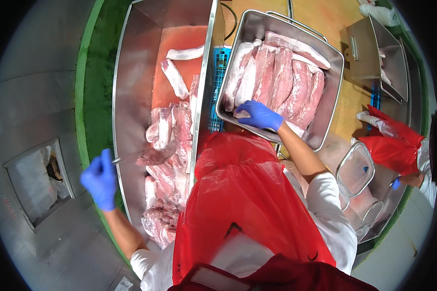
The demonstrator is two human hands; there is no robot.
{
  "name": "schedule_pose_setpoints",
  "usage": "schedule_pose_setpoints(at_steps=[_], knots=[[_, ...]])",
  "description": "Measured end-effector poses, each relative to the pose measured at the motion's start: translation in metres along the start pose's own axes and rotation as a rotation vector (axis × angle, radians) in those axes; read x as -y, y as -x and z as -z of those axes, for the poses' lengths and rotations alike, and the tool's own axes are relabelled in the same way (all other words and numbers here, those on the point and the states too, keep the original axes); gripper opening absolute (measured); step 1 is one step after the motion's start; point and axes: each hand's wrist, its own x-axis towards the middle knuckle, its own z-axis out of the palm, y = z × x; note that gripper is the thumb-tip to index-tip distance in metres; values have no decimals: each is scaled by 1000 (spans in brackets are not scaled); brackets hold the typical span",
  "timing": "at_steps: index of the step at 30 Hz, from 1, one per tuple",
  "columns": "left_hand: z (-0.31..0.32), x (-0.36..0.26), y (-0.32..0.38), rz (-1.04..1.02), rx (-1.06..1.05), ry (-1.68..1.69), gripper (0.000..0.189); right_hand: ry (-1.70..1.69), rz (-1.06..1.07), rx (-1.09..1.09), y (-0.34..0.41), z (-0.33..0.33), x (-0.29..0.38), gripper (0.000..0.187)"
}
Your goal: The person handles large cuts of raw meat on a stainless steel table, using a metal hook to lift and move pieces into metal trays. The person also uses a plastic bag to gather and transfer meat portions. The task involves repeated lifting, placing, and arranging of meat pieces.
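At the left, outside the long steel trough (135, 72), my left hand (99, 180) in a blue glove is closed on a thin metal tool (121, 159), probably a meat hook. The tool's far end meets a blurred piece of raw meat (156, 156) over the trough. My right hand (261, 115), also gloved in blue, lies at the near left corner of a steel tub (337, 94), its fingers curled over the end of a pale meat strip (242, 112). Long strips of raw meat (281, 78) lie side by side in this tub.
More meat (167, 127) is piled in the trough, over reddish liquid (178, 34). A blue plastic crate (218, 87) stands between trough and tub. At the right are another steel container (366, 54), clear plastic-like tubs (356, 169) and a person in a red apron (389, 145).
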Motion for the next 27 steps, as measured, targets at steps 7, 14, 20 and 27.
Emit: schedule_pose_setpoints(at_steps=[7,14,20,27], knots=[[153,-119,40,-889,-614,146,29,-289,574,-322,-15,82,130,74],[118,-135,62,-1023,-185,328,28,-124,656,-212,-33,95,140,69],[-159,-92,63,-651,458,263,32,161,149,130,-73,10,-65,30],[-414,-78,72,-778,691,9,27,517,-446,431,-34,-101,-235,41]])
